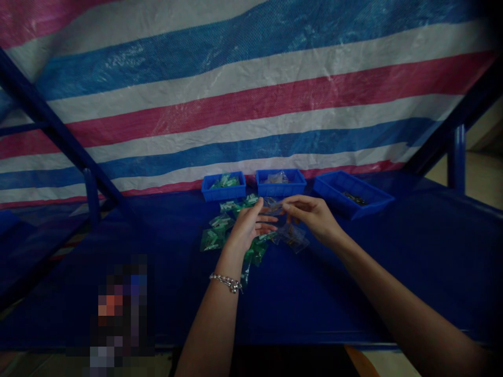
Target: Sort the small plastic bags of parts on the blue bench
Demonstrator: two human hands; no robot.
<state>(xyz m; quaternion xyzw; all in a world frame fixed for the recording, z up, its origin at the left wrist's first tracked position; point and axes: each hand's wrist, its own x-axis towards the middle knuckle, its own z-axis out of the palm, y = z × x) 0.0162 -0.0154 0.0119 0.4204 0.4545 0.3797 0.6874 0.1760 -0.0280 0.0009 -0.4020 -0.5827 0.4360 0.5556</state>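
Over the blue table, my right hand pinches the edge of a small clear plastic bag between thumb and fingertips. The thumb and index finger of my left hand are at the bag's other side and hold it; its remaining fingers stretch out below. What is inside the bag is too small to make out. Beneath my hands lie more clear bags with brownish contents. Left of them, several green-tinted bags with pale pieces are spread in a loose pile, partly hidden by my left hand.
Along the back stand a blue bin of green bags, a second blue bin with clear bags, and a third blue bin holding small dark pieces. Striped sheeting hangs behind. Blue frame bars slope at both sides.
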